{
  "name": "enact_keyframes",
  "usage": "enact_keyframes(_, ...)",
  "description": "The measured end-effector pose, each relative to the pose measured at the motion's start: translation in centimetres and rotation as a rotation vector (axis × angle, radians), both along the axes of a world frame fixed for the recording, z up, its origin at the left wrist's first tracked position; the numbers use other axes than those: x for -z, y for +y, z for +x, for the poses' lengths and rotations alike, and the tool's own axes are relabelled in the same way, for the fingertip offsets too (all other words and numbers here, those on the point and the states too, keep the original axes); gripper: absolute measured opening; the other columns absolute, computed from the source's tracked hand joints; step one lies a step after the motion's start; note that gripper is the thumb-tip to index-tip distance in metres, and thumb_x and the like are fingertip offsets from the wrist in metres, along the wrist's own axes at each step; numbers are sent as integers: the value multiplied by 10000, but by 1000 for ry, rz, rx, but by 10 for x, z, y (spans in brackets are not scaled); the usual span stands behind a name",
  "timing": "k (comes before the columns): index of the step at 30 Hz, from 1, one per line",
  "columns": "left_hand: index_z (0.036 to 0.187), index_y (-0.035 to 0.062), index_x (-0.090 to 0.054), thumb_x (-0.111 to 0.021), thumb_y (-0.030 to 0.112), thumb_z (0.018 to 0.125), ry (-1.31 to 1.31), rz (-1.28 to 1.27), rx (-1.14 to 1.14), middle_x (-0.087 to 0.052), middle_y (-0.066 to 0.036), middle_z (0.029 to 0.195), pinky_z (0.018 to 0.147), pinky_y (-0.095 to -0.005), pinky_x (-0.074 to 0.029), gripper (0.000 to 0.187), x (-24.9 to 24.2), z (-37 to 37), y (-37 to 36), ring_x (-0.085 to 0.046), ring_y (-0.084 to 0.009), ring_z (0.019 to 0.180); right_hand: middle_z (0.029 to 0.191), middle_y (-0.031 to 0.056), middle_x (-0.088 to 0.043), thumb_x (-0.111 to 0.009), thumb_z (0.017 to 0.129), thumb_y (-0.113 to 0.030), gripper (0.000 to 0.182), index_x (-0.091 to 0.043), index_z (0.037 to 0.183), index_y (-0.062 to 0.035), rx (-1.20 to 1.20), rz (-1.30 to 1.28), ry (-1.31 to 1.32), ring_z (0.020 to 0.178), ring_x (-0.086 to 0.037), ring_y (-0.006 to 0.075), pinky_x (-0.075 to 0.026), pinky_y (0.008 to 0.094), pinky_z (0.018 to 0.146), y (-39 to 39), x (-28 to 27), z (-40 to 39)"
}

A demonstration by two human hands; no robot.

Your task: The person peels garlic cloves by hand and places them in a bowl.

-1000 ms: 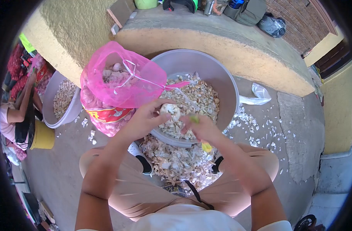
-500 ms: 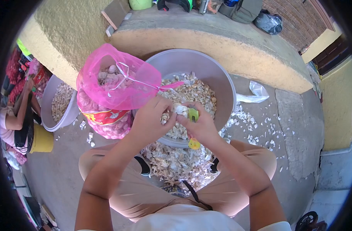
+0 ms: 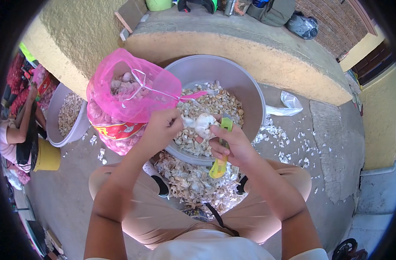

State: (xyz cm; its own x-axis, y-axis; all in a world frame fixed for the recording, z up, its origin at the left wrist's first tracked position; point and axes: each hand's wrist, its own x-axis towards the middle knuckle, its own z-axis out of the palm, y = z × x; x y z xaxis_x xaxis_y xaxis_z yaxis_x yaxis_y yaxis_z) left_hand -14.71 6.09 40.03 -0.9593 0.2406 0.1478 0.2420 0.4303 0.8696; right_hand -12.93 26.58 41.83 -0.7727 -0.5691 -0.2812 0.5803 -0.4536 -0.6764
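Sitting at the far left, a co-worker in a pale sleeve [image 3: 11, 135] is near a smooth yellow bucket [image 3: 47, 155]. Next to it, a round, pale plastic tub [image 3: 79, 130] holds ivory cloves [image 3: 69, 112]. Then a bulging pink mesh sack [image 3: 128, 106], sheer and netted, with a glossy red label [image 3: 120, 131] and a thin white tie, is filled with knobbly bulbs. The left hand [image 3: 164, 127] is curled tight near the sack; a pale wisp lies by its fingertips, too blurred to say whether it is pinched. Papery, crumpled peelings [image 3: 202, 184] heap between the knees. Above the large tub [image 3: 252, 104] with its mound of cloves, a rounded white garlic bulb [image 3: 204, 125] sits in the right hand [image 3: 233, 145], which also grips a slim yellow-green plastic cutter [image 3: 218, 167]. Farther right, shiny crinkled plastic [image 3: 290, 102] and flaky skins [image 3: 285, 158] lie on the rough grey concrete floor [image 3: 337, 182].
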Motion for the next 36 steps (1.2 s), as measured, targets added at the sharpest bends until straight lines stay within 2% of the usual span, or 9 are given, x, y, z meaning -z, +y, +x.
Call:
enact_keyframes(6, 680, -42, -495, -455, 70, 797, -424, -31, 100, -479, -32, 574, 447, -236, -438, 168, 0, 10, -4, -499, -90, 485, 819, 127, -581, -531, 848, -183, 411, -342, 1192, -62, -96, 27, -9, 398, -358, 47, -341, 194, 378, 1, 9, 6)
enact_keyframes(12, 761, -34, -558, -504, 112, 766, -570, 1, -87, -503, -57, 556, 432, -283, -434, 156, 22, 2, -26, -501, -117, 459, 773, 109, -574, -535, 850, -209, 450, -330, 1216, -47, -58, 54, 134, 386, -352, 46, -325, 200, 357, 12, -12, 7)
enact_keyframes(15, 809, -13, -575, -507, 124, 772, -793, -212, 324, -500, -62, 555, 434, -298, -435, 158, 22, 19, -18, -493, -144, 442, 735, 89, -586, -541, 847, -232, 456, -349, 1213, -38, -83, 225, 181, 383, -369, 46, -329, 199, 352, 17, -2, 6)
enact_keyframes(18, 863, 11, -578, -511, 160, 791, -287, -330, 881, -529, -68, 605, 500, -314, -452, 178, 49, 41, -8, -530, -164, 512, 701, 66, -593, -570, 828, -262, 454, -394, 1179, -34, -88, 397, 264, 389, -395, 46, -335, 195, 355, 12, -7, 6)
enact_keyframes(21, 894, 26, -572, -539, 179, 795, -665, -533, 553, -555, -75, 656, 585, -316, -455, 185, 19, 33, 4, -567, -161, 642, 711, 54, -598, -604, 804, -275, 453, -431, 1142, -30, -67, 520, 294, 397, -414, 46, -336, 190, 357, 12, -6, 6)
enact_keyframes(23, 929, 24, -553, -570, 184, 788, -307, -433, 323, -574, -89, 747, 637, -307, -459, 214, 7, 17, -1, -575, -165, 767, 719, 51, -600, -623, 789, -284, 471, -433, 1136, -28, -73, 540, 281, 419, -431, 48, -340, 190, 364, 10, -5, 6)
enact_keyframes(26, 921, 30, -543, -610, 142, 760, -101, 126, 30, -564, -80, 805, 632, -303, -476, 208, -16, 17, 8, -570, -168, 794, 728, 49, -602, -633, 780, -290, 472, -442, 1124, -29, -67, 603, 308, 461, -460, 52, -346, 192, 372, 5, -10, 5)
enact_keyframes(32, 905, 17, -521, -627, -14, 703, 23, 72, 87, -512, -49, 975, 698, -255, -496, 230, -26, 20, 22, -532, -118, 874, 755, 48, -583, -662, 754, -286, 470, -465, 1086, -18, 21, 729, 386, 523, -490, 61, -368, 206, 388, -1, -5, 6)
enact_keyframes(36, 853, -6, -520, -624, -3, 696, -108, 333, -54, -542, -60, 840, 647, -240, -530, 188, -16, 17, 29, -557, -116, 807, 769, 50, -559, -686, 733, -268, 485, -463, 1075, -6, 75, 836, 409, 579, -497, 76, -408, 222, 463, -8, -13, 9)
